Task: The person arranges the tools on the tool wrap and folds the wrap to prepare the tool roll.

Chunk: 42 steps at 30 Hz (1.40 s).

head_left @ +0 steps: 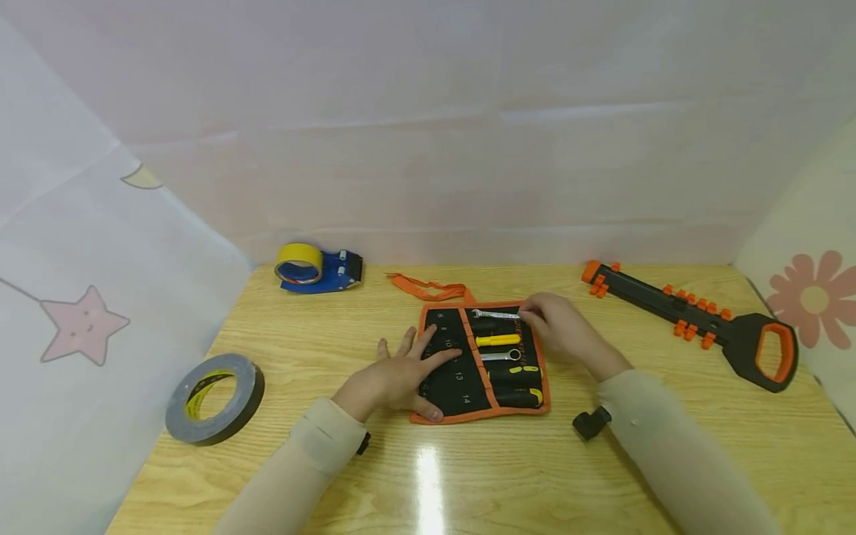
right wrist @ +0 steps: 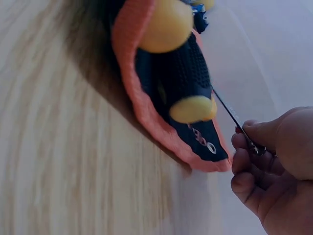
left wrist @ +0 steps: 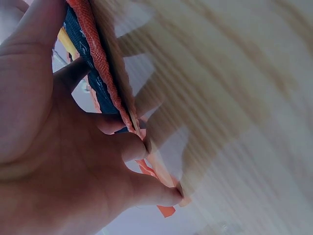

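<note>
A black tool pouch (head_left: 444,395) with orange edging and printed size numbers lies spread on the table. My left hand (head_left: 397,375) rests on its left part, fingers spread; in the left wrist view its fingertips reach the orange edge and the tabletop. At the pouch's upper right, my right hand (head_left: 560,327) pinches the end of a slim silver wrench (head_left: 498,315) between thumb and fingers. In the pockets below lie a yellow-handled tool (head_left: 498,340), a second wrench (head_left: 501,356) with a ring end, and black handles with yellow ends (right wrist: 193,108).
An orange tie strap (head_left: 441,290) trails from the pouch's top. A blue tape dispenser (head_left: 328,271) with yellow tape stands at the back left, a grey tape roll (head_left: 247,401) at front left. On the right lies a long black holder (head_left: 645,297) with orange clips and a handle.
</note>
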Tool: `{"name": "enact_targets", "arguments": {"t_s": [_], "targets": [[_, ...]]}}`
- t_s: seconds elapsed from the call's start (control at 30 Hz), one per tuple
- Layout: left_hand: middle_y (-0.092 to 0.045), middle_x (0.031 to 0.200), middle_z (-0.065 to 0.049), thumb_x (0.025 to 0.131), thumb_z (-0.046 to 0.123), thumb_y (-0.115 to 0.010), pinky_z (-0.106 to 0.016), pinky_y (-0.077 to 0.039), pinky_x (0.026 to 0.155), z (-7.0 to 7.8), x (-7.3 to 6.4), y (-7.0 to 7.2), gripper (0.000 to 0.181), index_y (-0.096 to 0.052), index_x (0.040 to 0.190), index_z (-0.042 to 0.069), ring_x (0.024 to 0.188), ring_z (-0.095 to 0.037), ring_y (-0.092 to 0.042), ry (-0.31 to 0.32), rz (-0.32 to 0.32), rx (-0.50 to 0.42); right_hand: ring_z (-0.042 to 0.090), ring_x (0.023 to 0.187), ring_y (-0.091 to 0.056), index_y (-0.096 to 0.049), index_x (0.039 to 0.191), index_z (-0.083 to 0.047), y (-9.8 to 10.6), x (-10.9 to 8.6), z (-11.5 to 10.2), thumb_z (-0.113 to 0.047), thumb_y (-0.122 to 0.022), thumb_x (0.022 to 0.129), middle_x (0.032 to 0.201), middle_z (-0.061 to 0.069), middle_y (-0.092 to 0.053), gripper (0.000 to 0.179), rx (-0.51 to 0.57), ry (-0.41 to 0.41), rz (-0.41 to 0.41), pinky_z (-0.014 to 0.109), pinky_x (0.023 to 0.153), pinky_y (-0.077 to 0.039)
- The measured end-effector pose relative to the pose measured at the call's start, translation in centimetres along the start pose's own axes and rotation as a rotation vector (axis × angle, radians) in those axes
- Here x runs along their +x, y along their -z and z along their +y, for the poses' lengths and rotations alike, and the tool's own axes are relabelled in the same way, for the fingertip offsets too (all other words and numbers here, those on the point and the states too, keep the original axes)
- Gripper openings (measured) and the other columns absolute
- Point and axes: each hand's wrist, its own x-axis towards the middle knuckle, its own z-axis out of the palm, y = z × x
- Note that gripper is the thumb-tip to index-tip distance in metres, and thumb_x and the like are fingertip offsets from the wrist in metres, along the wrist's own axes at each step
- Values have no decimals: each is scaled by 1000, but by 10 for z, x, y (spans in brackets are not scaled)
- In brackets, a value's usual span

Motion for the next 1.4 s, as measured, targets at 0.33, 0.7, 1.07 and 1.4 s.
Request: {"name": "enact_targets", "arguments": {"t_s": [0.33, 0.7, 1.07, 1.4], "targets": [[13, 184, -7, 84, 61, -84, -85, -6, 123, 0, 1, -1, 110, -19, 171, 49, 168, -47, 7, 2, 1, 1, 27, 95, -71, -78, 122, 0, -6, 10, -6, -16, -66, 109, 115, 16, -78, 24, -24, -16, -19, 48, 85, -59], [13, 184, -7, 84, 61, -84, -84, -6, 124, -1, 2, -1, 110, -18, 171, 50, 168, -46, 8, 4, -2, -4, 29, 99, -68, -79, 118, 0, -12, 19, -14, -11, -75, 103, 112, 15, -72, 20, -115, 12, 10, 50, 90, -59], [12, 184, -8, 83, 64, -84, -85, -8, 123, 0, 2, 1, 111, -19, 171, 49, 169, -47, 5, 3, -11, 18, 28, 98, -65, -81, 119, -2, -20, 30, -22, -11, -73, 104, 114, 15, -70, 20, -93, 16, -11, 46, 88, -58], [12, 184, -8, 83, 65, -83, -86, -8, 122, -1, 2, 2, 111, -18, 171, 50, 168, -46, 6, 7, -16, 16, 28, 100, -67, -82, 118, -4, -25, 40, -29, -13, -73, 104, 112, 13, -73, 19, -115, 31, -28, 47, 91, -58]]}}
